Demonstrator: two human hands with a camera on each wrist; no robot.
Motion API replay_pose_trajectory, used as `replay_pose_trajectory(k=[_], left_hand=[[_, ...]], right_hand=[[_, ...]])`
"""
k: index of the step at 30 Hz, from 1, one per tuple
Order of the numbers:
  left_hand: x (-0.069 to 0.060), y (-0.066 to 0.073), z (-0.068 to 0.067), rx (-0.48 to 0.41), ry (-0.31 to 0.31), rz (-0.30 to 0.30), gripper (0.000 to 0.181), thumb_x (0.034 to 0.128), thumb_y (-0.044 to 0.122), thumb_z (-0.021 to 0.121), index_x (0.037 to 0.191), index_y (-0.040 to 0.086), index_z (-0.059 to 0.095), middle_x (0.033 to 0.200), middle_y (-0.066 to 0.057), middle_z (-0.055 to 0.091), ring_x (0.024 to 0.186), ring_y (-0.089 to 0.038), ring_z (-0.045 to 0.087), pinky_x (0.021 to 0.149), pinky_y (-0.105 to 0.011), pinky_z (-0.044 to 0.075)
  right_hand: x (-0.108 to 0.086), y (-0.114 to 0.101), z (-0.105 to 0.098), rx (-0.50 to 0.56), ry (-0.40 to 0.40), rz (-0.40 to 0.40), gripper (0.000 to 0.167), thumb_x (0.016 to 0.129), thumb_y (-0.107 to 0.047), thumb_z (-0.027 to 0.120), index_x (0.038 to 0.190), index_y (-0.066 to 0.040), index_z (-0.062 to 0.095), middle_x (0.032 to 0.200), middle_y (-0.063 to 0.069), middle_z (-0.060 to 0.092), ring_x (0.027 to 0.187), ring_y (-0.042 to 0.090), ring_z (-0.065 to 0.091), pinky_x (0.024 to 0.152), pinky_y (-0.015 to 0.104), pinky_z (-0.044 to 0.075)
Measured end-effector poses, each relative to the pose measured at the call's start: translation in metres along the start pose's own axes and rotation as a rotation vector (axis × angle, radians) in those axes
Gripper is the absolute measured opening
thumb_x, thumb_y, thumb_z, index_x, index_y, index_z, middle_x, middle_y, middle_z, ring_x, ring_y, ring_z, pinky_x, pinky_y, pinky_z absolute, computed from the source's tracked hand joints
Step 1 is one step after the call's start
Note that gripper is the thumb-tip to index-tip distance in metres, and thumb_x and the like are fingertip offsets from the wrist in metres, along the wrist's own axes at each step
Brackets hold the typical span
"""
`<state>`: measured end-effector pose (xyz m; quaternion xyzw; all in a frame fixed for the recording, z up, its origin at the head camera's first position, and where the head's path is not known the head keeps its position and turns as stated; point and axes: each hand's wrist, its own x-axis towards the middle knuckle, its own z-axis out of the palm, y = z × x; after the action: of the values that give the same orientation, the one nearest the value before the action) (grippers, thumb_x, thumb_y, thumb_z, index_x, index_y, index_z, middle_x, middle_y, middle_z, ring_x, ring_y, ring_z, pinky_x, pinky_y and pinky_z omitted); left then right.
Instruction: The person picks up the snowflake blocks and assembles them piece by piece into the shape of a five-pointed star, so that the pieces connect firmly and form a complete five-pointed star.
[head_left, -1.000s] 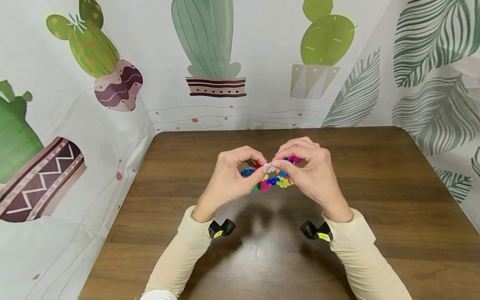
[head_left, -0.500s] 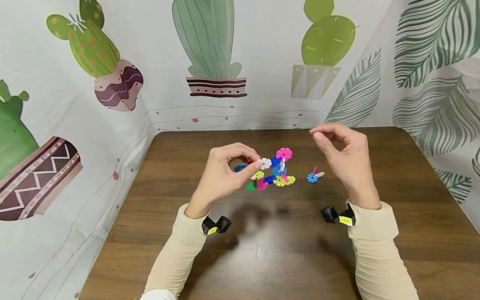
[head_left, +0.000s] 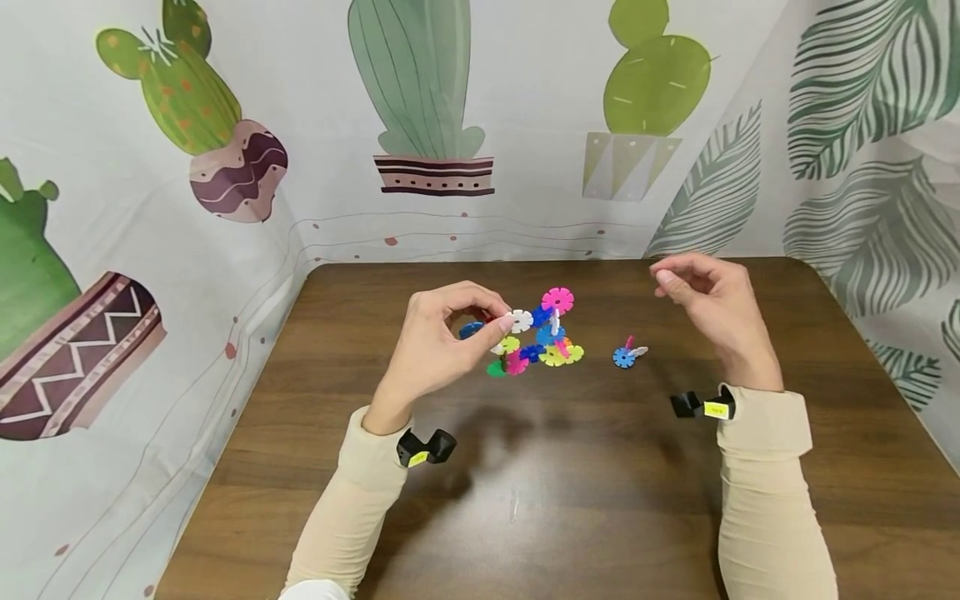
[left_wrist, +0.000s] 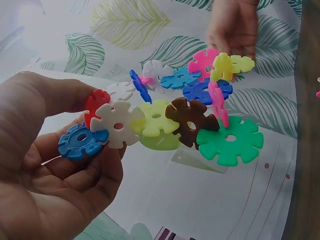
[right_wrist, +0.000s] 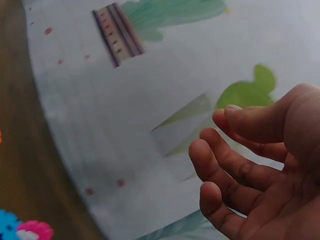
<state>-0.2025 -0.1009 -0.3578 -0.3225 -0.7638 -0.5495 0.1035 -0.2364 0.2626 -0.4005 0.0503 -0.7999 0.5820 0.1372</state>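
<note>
My left hand (head_left: 442,346) pinches a chain of interlocking plastic flower discs (head_left: 519,321) between thumb and fingers, over the table. In the left wrist view, a red disc (left_wrist: 95,106) is by the thumb and a blue disc (left_wrist: 82,141) by the fingers. Brown (left_wrist: 182,117) and green discs (left_wrist: 245,142) join the chain farther out. My right hand (head_left: 712,308) hovers to the right, holding nothing; the right wrist view shows its fingers (right_wrist: 245,172) loosely bent. Below it to the left lies a small disc cluster (head_left: 623,357), blue with pink and white pieces.
The brown wooden table (head_left: 600,500) carries a thin clear sliver (head_left: 514,506) near the front. Behind and at the sides hangs a white cloth (head_left: 525,225) printed with cacti and leaves. Black wrist cameras (head_left: 427,448) sit on both sleeves.
My right hand has let go of the chain and moved off to the right, uncovering the small cluster. My left hand has drifted slightly left, still holding the chain.
</note>
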Motion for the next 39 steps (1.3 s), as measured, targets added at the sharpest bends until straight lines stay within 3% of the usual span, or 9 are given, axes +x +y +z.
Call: replay_pose_trajectory(k=[3, 7, 11, 14, 17, 20, 25, 32, 39], left_hand=[[-0.001, -0.001, 0.000, 0.009, -0.005, -0.006, 0.007, 0.0931, 0.012, 0.083, 0.096, 0.017, 0.080, 0.095, 0.006, 0.077, 0.082, -0.010, 0.071, 0.077, -0.030, 0.065], [-0.002, -0.001, 0.000, 0.018, -0.021, -0.014, 0.007, 0.0934, 0.012, 0.083, 0.096, 0.017, 0.079, 0.094, 0.006, 0.077, 0.081, -0.010, 0.071, 0.077, -0.031, 0.065], [-0.003, -0.001, 0.000, 0.022, -0.027, -0.020, 0.007, 0.0932, 0.012, 0.083, 0.096, 0.017, 0.079, 0.093, 0.006, 0.077, 0.081, -0.010, 0.071, 0.076, -0.034, 0.065], [-0.003, -0.001, 0.000, 0.021, -0.027, -0.015, 0.007, 0.0932, 0.012, 0.083, 0.096, 0.017, 0.079, 0.093, 0.005, 0.078, 0.081, -0.010, 0.071, 0.076, -0.037, 0.066], [-0.002, 0.000, 0.001, 0.020, -0.030, -0.003, 0.006, 0.0932, 0.013, 0.083, 0.096, 0.017, 0.079, 0.093, 0.005, 0.078, 0.081, -0.010, 0.071, 0.076, -0.038, 0.066], [0.000, -0.001, 0.001, 0.023, -0.036, 0.009, 0.006, 0.0937, 0.013, 0.083, 0.096, 0.017, 0.079, 0.094, 0.006, 0.077, 0.081, -0.009, 0.071, 0.077, -0.036, 0.066], [0.002, -0.001, 0.002, 0.025, -0.044, 0.008, 0.004, 0.0943, 0.014, 0.082, 0.096, 0.014, 0.079, 0.093, 0.005, 0.077, 0.081, -0.009, 0.070, 0.077, -0.033, 0.065], [-0.001, -0.001, 0.002, 0.032, -0.036, -0.010, 0.005, 0.0935, 0.013, 0.083, 0.095, 0.016, 0.079, 0.092, 0.005, 0.077, 0.080, -0.009, 0.070, 0.077, -0.037, 0.065], [-0.001, -0.001, 0.003, 0.035, -0.047, -0.006, 0.005, 0.0935, 0.012, 0.083, 0.096, 0.016, 0.079, 0.092, 0.006, 0.077, 0.081, -0.009, 0.070, 0.077, -0.031, 0.065]], right_hand=[[0.005, 0.018, 0.010, -0.055, -0.068, 0.050, 0.023, 0.103, -0.012, 0.073, 0.121, 0.002, 0.076, 0.085, -0.023, 0.074, 0.079, -0.001, 0.070, 0.069, 0.016, 0.051], [0.007, 0.040, 0.034, -0.176, -0.176, 0.060, 0.023, 0.104, -0.014, 0.071, 0.122, -0.001, 0.077, 0.102, -0.005, 0.080, 0.084, 0.007, 0.067, 0.074, 0.018, 0.054], [0.006, 0.056, 0.070, -0.372, -0.316, 0.010, 0.023, 0.105, -0.017, 0.070, 0.122, -0.005, 0.078, 0.108, 0.013, 0.078, 0.085, 0.022, 0.064, 0.072, 0.031, 0.053], [0.004, 0.065, 0.094, -0.502, -0.410, -0.041, 0.026, 0.103, -0.018, 0.071, 0.124, -0.004, 0.078, 0.108, 0.017, 0.076, 0.094, 0.030, 0.066, 0.081, 0.043, 0.055], [-0.001, 0.072, 0.108, -0.598, -0.445, -0.057, 0.029, 0.102, -0.018, 0.072, 0.127, -0.002, 0.076, 0.113, 0.019, 0.073, 0.109, 0.036, 0.066, 0.093, 0.053, 0.055], [-0.005, 0.076, 0.113, -0.654, -0.434, -0.061, 0.030, 0.101, -0.016, 0.072, 0.127, -0.001, 0.074, 0.117, 0.022, 0.070, 0.115, 0.040, 0.064, 0.097, 0.059, 0.053], [-0.007, 0.075, 0.115, -0.668, -0.412, -0.066, 0.022, 0.097, -0.008, 0.072, 0.117, 0.002, 0.074, 0.114, 0.022, 0.067, 0.110, 0.041, 0.062, 0.098, 0.058, 0.053], [-0.003, 0.070, 0.111, -0.562, -0.407, -0.045, 0.010, 0.096, -0.007, 0.078, 0.100, -0.004, 0.069, 0.093, 0.013, 0.072, 0.086, 0.028, 0.065, 0.078, 0.040, 0.053], [0.000, 0.029, 0.087, -0.400, -0.207, -0.080, 0.015, 0.095, -0.015, 0.084, 0.101, -0.004, 0.078, 0.086, 0.013, 0.074, 0.076, 0.022, 0.061, 0.067, 0.028, 0.048]])
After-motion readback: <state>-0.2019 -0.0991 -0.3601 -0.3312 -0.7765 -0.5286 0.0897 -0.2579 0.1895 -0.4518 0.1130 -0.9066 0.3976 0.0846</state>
